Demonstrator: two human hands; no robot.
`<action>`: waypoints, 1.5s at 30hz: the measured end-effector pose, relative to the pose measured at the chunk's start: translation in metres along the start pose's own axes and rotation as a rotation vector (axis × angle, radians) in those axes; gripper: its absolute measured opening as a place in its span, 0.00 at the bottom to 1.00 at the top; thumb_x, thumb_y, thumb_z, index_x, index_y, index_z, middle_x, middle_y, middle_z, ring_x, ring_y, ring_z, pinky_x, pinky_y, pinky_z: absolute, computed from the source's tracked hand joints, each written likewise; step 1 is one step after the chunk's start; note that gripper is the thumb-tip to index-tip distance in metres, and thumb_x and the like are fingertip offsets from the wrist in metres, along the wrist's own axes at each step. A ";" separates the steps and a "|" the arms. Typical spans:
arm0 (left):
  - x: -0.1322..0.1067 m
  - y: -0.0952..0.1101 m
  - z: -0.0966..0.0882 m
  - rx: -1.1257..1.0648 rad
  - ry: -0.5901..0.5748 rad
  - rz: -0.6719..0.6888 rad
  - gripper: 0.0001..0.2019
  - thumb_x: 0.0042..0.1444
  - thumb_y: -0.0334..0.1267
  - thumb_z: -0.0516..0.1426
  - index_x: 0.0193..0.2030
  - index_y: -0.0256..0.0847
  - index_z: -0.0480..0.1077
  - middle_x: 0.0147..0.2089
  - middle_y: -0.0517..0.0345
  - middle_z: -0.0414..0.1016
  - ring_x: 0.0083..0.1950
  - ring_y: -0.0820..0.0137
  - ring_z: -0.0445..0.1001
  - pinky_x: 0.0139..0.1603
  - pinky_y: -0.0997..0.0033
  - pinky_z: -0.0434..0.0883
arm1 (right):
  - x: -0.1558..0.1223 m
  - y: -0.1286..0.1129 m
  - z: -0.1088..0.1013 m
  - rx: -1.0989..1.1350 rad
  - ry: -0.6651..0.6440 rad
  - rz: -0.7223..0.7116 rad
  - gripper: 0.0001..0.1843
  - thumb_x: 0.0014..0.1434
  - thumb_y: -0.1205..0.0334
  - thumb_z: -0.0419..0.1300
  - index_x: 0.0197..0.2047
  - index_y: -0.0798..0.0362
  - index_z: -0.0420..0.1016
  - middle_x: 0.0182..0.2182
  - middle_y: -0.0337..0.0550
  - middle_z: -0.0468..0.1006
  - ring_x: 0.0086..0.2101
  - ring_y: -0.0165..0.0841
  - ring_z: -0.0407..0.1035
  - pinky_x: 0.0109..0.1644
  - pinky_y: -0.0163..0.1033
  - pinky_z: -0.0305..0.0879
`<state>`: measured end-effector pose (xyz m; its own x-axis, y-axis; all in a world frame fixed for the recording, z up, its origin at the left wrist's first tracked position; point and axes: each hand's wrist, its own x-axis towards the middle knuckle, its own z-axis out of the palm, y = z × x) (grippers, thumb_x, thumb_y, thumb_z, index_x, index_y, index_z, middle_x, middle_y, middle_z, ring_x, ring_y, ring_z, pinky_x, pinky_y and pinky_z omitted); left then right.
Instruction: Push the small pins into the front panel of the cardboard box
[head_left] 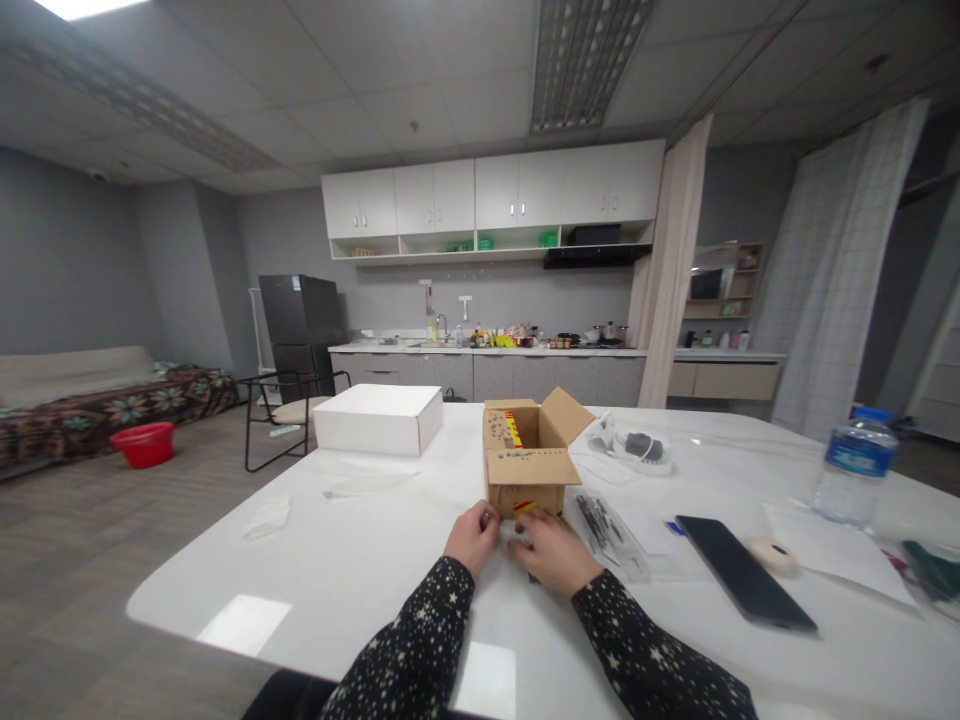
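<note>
An open cardboard box (525,455) stands near the middle of a white table (337,560), its flaps up and the right flap leaning outward. Something yellow and red shows inside it, against the far-left wall.

Both hands rest on the table right at the box's near side. The left hand (474,537) lies at the box's near-left corner, fingers curled loosely and the fingertips touching the bottom edge of the front wall. The right hand (551,548) lies just right of it, in front of the box's near wall, fingers bent down over something small and dark on the table; what it is cannot be told, nor whether the fingers close on it. The two hands nearly touch each other. Both sleeves are dark with small white stars.

Right of the box, close by, lies a clear plastic bag (604,530) with dark parts in it. Farther right lies a black phone (742,585), and beyond that stands a water bottle (855,465). Left of the box and a little behind it sits a closed white box (377,417).
</note>
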<state>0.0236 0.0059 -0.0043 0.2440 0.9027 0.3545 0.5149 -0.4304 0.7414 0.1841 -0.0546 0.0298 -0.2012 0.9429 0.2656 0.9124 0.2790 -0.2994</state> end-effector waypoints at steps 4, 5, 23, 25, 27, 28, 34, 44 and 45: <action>0.001 -0.001 0.001 -0.004 0.003 0.001 0.06 0.53 0.32 0.51 0.31 0.39 0.68 0.25 0.63 0.67 0.30 0.71 0.66 0.35 0.73 0.60 | -0.003 0.002 -0.003 -0.011 -0.096 0.020 0.14 0.57 0.59 0.55 0.43 0.54 0.76 0.45 0.52 0.77 0.48 0.44 0.69 0.51 0.43 0.60; 0.001 -0.002 0.001 -0.005 0.003 0.002 0.06 0.53 0.32 0.50 0.31 0.39 0.68 0.25 0.63 0.66 0.30 0.71 0.66 0.34 0.73 0.60 | -0.004 0.003 -0.004 -0.008 -0.103 0.019 0.14 0.56 0.59 0.55 0.43 0.54 0.76 0.46 0.52 0.77 0.47 0.44 0.69 0.51 0.43 0.60; 0.001 -0.004 0.002 -0.009 0.012 0.012 0.06 0.54 0.33 0.50 0.30 0.39 0.68 0.24 0.64 0.64 0.28 0.72 0.64 0.32 0.73 0.58 | -0.005 0.011 -0.007 0.042 -0.133 -0.002 0.16 0.51 0.60 0.58 0.44 0.54 0.76 0.43 0.51 0.77 0.47 0.42 0.69 0.50 0.39 0.61; 0.000 -0.003 0.002 -0.011 0.011 0.011 0.06 0.54 0.33 0.51 0.30 0.39 0.68 0.24 0.64 0.64 0.28 0.72 0.64 0.32 0.73 0.58 | -0.005 0.012 -0.007 0.043 -0.135 -0.001 0.16 0.51 0.61 0.58 0.43 0.54 0.76 0.43 0.51 0.77 0.47 0.42 0.69 0.50 0.39 0.61; 0.000 -0.003 0.001 -0.014 0.008 0.005 0.06 0.54 0.32 0.50 0.30 0.39 0.68 0.24 0.64 0.64 0.28 0.72 0.64 0.32 0.73 0.59 | -0.006 0.012 -0.007 0.047 -0.136 -0.001 0.16 0.52 0.60 0.58 0.43 0.54 0.76 0.43 0.51 0.77 0.47 0.42 0.70 0.50 0.39 0.61; 0.000 -0.002 0.001 -0.015 0.006 0.002 0.06 0.54 0.32 0.50 0.30 0.39 0.68 0.24 0.64 0.64 0.28 0.72 0.64 0.32 0.73 0.59 | -0.006 0.012 -0.007 0.053 -0.136 -0.002 0.16 0.52 0.60 0.58 0.43 0.54 0.76 0.43 0.51 0.77 0.46 0.42 0.70 0.50 0.39 0.61; 0.000 0.000 0.000 -0.013 0.004 -0.008 0.06 0.54 0.32 0.50 0.30 0.39 0.68 0.23 0.65 0.63 0.28 0.72 0.63 0.32 0.74 0.59 | -0.006 0.015 -0.009 0.118 -0.177 -0.021 0.19 0.47 0.57 0.64 0.44 0.52 0.76 0.42 0.48 0.76 0.44 0.41 0.70 0.49 0.39 0.62; -0.001 0.002 0.000 -0.002 0.004 -0.013 0.06 0.54 0.32 0.51 0.31 0.39 0.68 0.23 0.64 0.65 0.28 0.72 0.64 0.33 0.73 0.58 | -0.006 0.018 -0.010 0.172 -0.209 -0.011 0.19 0.48 0.61 0.61 0.45 0.54 0.76 0.38 0.46 0.75 0.37 0.36 0.70 0.43 0.36 0.63; -0.001 0.002 0.000 -0.004 0.000 -0.015 0.06 0.54 0.32 0.50 0.31 0.39 0.68 0.23 0.64 0.64 0.28 0.72 0.64 0.33 0.73 0.58 | -0.006 0.018 -0.009 0.169 -0.202 -0.012 0.18 0.49 0.62 0.61 0.45 0.54 0.76 0.38 0.47 0.76 0.38 0.36 0.70 0.43 0.36 0.63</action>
<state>0.0244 0.0042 -0.0025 0.2361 0.9092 0.3430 0.5156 -0.4164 0.7488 0.2049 -0.0569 0.0309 -0.2942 0.9518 0.0866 0.8405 0.3008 -0.4506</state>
